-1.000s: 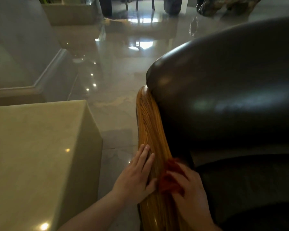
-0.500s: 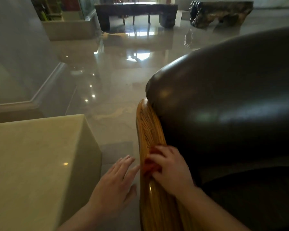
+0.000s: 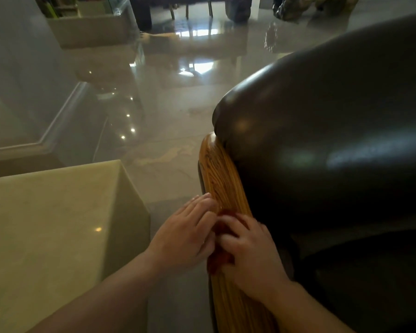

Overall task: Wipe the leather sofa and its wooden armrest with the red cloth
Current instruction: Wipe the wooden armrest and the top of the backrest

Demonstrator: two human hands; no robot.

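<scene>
A: Head view: red cloth [image 3: 222,257] bunched on the wooden armrest [image 3: 223,188], pinned there under the right hand [image 3: 251,257], fingers curled down over it.

B: Left hand [image 3: 185,236]?

A: Flat and unclenched, gripping nothing, fingertips touching the armrest's outer edge just beside the cloth.

B: Handling?

A: Probably soft, light, easily crumpled; best pressed under a flat palm. Varnished grain looks slick, so little drag likely.

B: Surroundings?

A: Dark leather sofa [image 3: 334,140] bulging right of the armrest, glossy. Pale stone block [image 3: 58,224] left of it, polished floor [image 3: 166,104] beyond, mirroring lights.
</scene>
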